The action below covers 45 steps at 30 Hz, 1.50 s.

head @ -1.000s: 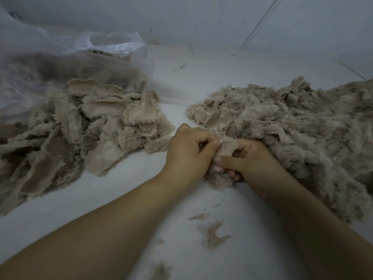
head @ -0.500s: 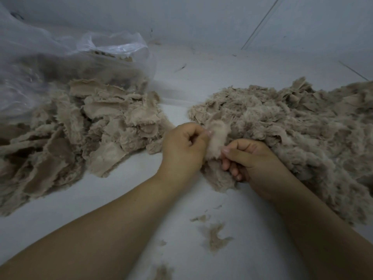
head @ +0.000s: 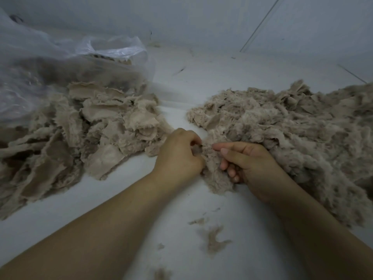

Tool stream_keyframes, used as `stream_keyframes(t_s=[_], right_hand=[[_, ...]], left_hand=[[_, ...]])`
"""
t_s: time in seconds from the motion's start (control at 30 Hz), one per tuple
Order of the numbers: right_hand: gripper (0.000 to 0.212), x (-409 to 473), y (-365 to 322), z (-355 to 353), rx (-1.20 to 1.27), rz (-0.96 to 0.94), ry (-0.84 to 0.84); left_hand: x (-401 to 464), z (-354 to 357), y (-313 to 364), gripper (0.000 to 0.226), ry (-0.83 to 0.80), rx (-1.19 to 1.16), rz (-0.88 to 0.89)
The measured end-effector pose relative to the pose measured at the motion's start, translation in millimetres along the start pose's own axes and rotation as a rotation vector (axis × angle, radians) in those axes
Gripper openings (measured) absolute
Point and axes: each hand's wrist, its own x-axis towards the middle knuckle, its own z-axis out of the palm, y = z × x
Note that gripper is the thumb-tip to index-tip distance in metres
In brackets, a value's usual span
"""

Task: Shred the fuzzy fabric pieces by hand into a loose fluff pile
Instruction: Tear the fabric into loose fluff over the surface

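A heap of beige fuzzy fabric pieces (head: 84, 130) lies on the left of the white surface. A loose fluff pile (head: 292, 134) spreads over the right side. Between them my left hand (head: 178, 156) is curled and pinches the left edge of a small fuzzy piece (head: 214, 170) at the near tip of the fluff pile. My right hand (head: 248, 162) grips the same piece from the right, index finger and thumb pointing left, the other fingers curled into the fluff.
A clear plastic bag (head: 60, 63) with more fabric lies at the back left, behind the heap. Small fluff scraps (head: 214, 237) dot the white surface (head: 181, 199) near my forearms. A grey wall rises behind.
The tuft that my hands lifted between them half a second ago is back down on the pile's tip. Both hands have dropped slightly and drawn a little apart.
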Motion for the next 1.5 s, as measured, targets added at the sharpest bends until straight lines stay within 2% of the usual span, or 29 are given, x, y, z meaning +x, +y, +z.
stream_keyframes(t_s=[0.1,0.3,0.37,0.47,0.53,0.57,0.63,0.67,0.8,0.83,0.93,1.0,1.07,1.13,1.2,1.23,1.33,1.4,1.47,1.5], right_hand=[[0.020,1.1,1.5,-0.6,0.001,0.014,0.012],[0.020,2.3,2.5,-1.4,-0.015,0.009,0.030],[0.019,2.1,2.3,-1.5,-0.029,-0.005,0.030],[0.018,1.2,1.9,-1.2,-0.043,-0.023,0.024],[0.016,0.1,0.7,-0.4,-0.047,-0.040,0.009],[0.023,-0.7,0.2,0.3,-0.049,-0.050,-0.001],[0.040,-2.0,-0.2,2.2,-0.066,-0.071,-0.011],[0.041,-3.0,-0.7,3.3,-0.076,-0.081,-0.011],[0.011,-4.8,-2.1,5.7,-0.117,-0.089,-0.033],[0.013,-3.7,-1.6,5.5,-0.128,-0.094,-0.030],[0.037,-1.8,0.9,3.4,-0.142,-0.088,0.027],[0.036,-1.9,0.9,2.1,-0.118,-0.059,0.031],[0.035,-0.9,0.8,0.7,-0.070,-0.024,0.026],[0.041,0.4,0.4,1.1,-0.023,0.006,0.022],[0.050,1.1,-1.2,2.3,0.015,0.032,0.025],[0.051,1.0,-2.2,2.7,0.036,0.041,0.031],[0.042,-2.2,-4.3,2.2,0.008,0.001,0.004],[0.027,-9.1,-7.1,5.2,-0.038,-0.073,-0.093],[0.009,-12.8,-9.7,7.6,0.028,-0.116,-0.173],[0.007,-12.5,-11.0,7.9,0.067,-0.106,-0.177]], left_hand=[[-3.6,2.8,6.1,0.032,-0.109,0.180,0.079],[-2.0,1.2,2.6,0.006,0.043,0.072,0.066],[-2.7,1.7,6.1,0.013,0.180,-0.163,0.051],[-3.6,1.1,13.3,0.015,0.319,-0.654,0.016],[-3.6,1.8,15.2,0.019,0.338,-0.830,-0.023],[-3.5,2.5,15.4,0.021,0.338,-0.853,-0.036],[-3.3,5.1,14.4,0.022,0.322,-0.801,-0.026],[-3.6,6.7,14.0,0.021,0.303,-0.748,-0.011],[-5.4,12.1,13.1,0.019,0.249,-0.562,-0.015],[-6.5,12.2,13.7,0.018,0.231,-0.552,-0.026],[-9.7,11.3,17.5,0.013,0.111,-0.664,-0.065],[-10.2,10.4,18.5,0.005,0.017,-0.729,-0.069],[-9.0,9.9,17.0,0.017,-0.085,-0.829,-0.088],[-8.2,8.3,17.9,0.013,-0.171,-0.906,-0.094],[-8.1,9.3,18.0,0.005,-0.184,-0.922,-0.085],[-7.7,10.1,17.0,0.011,-0.164,-0.925,-0.090],[-5.7,10.8,14.0,0.024,-0.103,-0.933,-0.120],[-5.0,10.1,13.3,0.029,-0.069,-0.902,-0.142],[-5.6,10.3,13.7,0.040,-0.070,-0.904,-0.162],[-5.5,10.8,13.7,0.041,-0.074,-0.916,-0.176]])
